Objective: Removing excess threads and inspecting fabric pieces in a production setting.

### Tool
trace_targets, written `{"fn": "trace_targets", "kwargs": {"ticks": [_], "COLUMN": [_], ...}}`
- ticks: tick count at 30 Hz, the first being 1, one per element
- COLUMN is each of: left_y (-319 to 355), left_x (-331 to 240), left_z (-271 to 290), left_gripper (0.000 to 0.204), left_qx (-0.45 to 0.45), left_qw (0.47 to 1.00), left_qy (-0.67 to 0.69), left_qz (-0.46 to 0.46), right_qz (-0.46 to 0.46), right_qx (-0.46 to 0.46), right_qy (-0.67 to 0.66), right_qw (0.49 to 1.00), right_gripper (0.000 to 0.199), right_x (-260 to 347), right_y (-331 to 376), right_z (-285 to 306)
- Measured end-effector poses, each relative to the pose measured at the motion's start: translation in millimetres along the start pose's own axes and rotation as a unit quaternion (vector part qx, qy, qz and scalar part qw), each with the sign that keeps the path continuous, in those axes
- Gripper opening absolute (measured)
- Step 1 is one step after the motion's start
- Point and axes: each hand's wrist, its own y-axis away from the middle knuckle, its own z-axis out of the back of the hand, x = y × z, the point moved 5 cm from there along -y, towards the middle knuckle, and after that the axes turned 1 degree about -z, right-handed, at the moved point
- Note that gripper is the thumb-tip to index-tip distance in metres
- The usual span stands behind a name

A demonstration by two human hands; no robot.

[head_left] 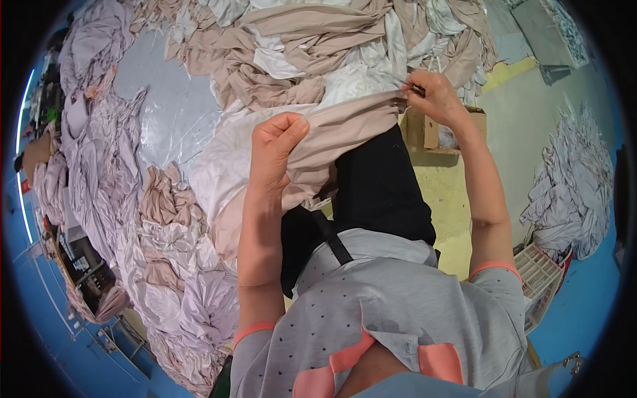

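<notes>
My left hand [277, 147] is closed on the upper edge of a beige and white piece of cloth [355, 124], with the thumb pressed over the fingers. Stretched to the right across my lap, that edge runs up to my right hand [434, 98]. A pair of small snips [414, 88] with dark handles is gripped in the right hand, its thin metal points toward the far left. The cloth's right end touches the right fingers, but whether they pinch it too is hidden. Lower folds of the cloth hang over my black trousers [381, 186].
Heaps of beige and white cloth [312, 33] cover the far table [169, 99], with lilac cloth [99, 146] at the left. Beyond my right forearm stands an open cardboard box [431, 132]. Farther right, a pale cloth pile [570, 186] rests over a white plastic crate [541, 272].
</notes>
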Motion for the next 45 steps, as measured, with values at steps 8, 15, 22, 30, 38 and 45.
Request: {"fn": "trace_targets", "kwargs": {"ticks": [8, 15, 22, 30, 38, 45], "left_y": [56, 114, 160, 168, 177, 194], "left_x": [-46, -122, -144, -178, -207, -248], "left_z": [8, 28, 74, 103, 130, 112], "left_gripper": [0.009, 0.014, 0.016, 0.013, 0.016, 0.020], "left_qx": [0.002, -0.067, -0.086, -0.097, -0.221, -0.267], "left_qw": [0.993, 0.972, 0.965, 0.951, 0.928, 0.891], "left_qy": [-0.095, -0.072, -0.042, 0.121, 0.088, 0.024], "left_qz": [-0.068, -0.213, -0.244, -0.266, -0.289, -0.367], "right_qz": [-0.022, -0.024, 0.146, -0.070, 0.080, 0.104], "right_qx": [-0.052, 0.005, -0.052, -0.229, -0.212, -0.296], "right_qy": [-0.146, -0.317, -0.002, -0.194, -0.189, 0.036], "right_qw": [0.988, 0.948, 0.988, 0.951, 0.955, 0.949], "right_gripper": [0.007, 0.009, 0.014, 0.012, 0.031, 0.037], "right_x": [21, 102, 129, 24, 98, 101], "right_y": [1, 21, 32, -8, 85, 48], "right_z": [2, 37, 40, 7, -70, -85]}}
